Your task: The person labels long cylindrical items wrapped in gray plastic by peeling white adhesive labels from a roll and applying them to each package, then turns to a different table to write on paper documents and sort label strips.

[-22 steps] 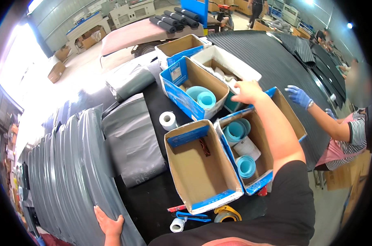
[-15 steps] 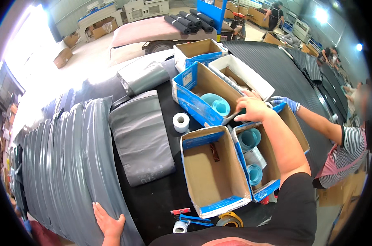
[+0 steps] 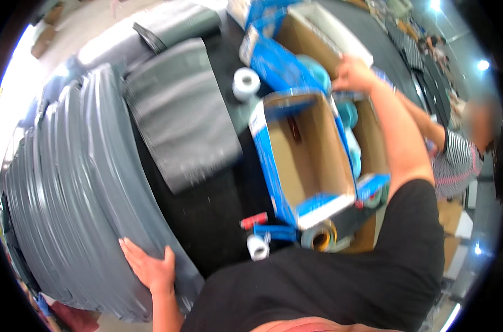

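Grey plastic pile (image 3: 91,188), glossy, in long narrow folds side by side, bowed by the fisheye across the left of the head view. Directly under the left hand (image 3: 151,266), near the pile's right edge; hand flat, back upward, thumb spread wide from the fingers. Beyond that edge, farther from the body, a folded grey plastic sheet (image 3: 185,116) on a black surface (image 3: 212,216).

Blue cardboard box (image 3: 284,63), brown inside, smeared by blur, with turquoise rolls (image 3: 318,74) in it. Right at the right hand (image 3: 354,74), with fingers bent at its near right corner, close to a white box (image 3: 340,33); cannot tell through the blur whether gripped or merely touched. Nearer the body, an open cardboard box (image 3: 268,166) with blue outer sides, well to the right of the left hand. To the left of both boxes, a white roll (image 3: 246,84).
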{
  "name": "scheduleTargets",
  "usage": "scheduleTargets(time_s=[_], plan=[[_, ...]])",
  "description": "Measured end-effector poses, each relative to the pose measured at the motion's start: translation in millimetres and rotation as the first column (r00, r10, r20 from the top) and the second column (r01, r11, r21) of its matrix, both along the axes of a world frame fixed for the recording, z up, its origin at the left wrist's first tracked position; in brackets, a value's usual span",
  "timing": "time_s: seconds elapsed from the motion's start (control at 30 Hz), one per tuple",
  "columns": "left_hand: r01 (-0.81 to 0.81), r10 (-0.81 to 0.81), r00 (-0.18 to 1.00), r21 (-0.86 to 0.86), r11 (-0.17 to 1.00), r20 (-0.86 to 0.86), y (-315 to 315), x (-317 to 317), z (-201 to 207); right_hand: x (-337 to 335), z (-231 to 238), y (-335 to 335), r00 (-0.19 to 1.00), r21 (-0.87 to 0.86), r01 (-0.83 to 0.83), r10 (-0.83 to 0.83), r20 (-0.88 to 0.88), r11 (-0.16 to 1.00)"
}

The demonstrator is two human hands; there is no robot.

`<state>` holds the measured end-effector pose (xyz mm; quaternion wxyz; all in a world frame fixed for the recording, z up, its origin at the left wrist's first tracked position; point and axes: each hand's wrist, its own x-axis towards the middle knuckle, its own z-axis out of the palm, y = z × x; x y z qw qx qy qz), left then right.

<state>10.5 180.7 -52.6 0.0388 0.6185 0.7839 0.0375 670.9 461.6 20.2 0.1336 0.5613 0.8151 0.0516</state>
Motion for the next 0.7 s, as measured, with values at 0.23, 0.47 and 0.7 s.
scheduleTargets(time_s=[0.23, 0.47, 0.7], plan=[[-0.049, 0.049, 0.999, -0.014, 0.999, -0.008, 4, 3, 2, -28, 49, -54, 0.957, 0.039, 0.215, -0.203, -0.206, 0.976], [-0.017, 0.017, 1.000, -0.005, 1.000, 0.015, 6, 5, 6, -34, 88, -177, 0.966, 0.123, 0.082, -0.048, -0.254, 0.989], [-0.034, 0.034, 0.999, -0.024, 0.999, 0.004, 8, 5, 4, -52, 73, -312, 0.917, 0.196, 0.246, -0.162, -0.365, 0.949]])
